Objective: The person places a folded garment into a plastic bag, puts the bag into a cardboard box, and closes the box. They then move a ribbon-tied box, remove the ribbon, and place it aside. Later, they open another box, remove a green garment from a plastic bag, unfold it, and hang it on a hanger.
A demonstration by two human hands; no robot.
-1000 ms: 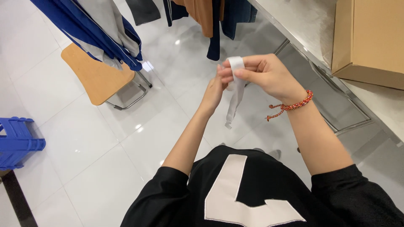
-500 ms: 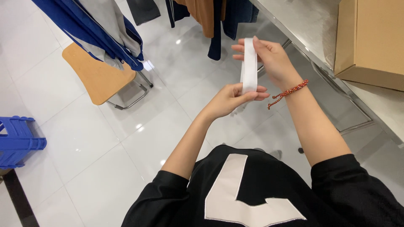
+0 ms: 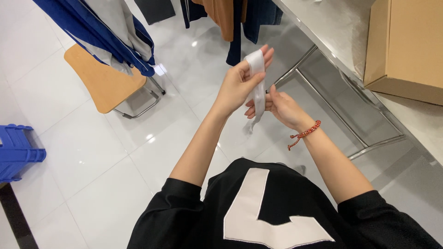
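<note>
Bright, sharp, glare on floor point(image 3: 157, 69)

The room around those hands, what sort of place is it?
Probably a clothing workroom or shop backroom: hanging garments, a cardboard box on a long table, and a white fabric strip held in both hands.

strip point(image 3: 256, 87): white, thin and limp, looks like smooth cloth or soft paper (cannot tell which), faint sheen, pinched by the left hand point(image 3: 237, 85) and right hand point(image 3: 281, 108)
bracelet point(image 3: 304, 133): red braided cord, matt, rough weave
shirt point(image 3: 258, 212): black matt cloth with a white sewn-on patch
floor point(image 3: 92, 152): pale tiles, glossy, mirror-like reflections
chair seat point(image 3: 99, 78), far left: tan wood, smooth, on shiny metal tube legs
stool point(image 3: 16, 154), left edge: blue plastic, semi-gloss
box point(image 3: 408, 46), far right: brown cardboard, matt
table point(image 3: 337, 27): pale matt top, polished metal frame
hanging clothes point(image 3: 92, 23): blue and grey cloth, soft folds
</note>
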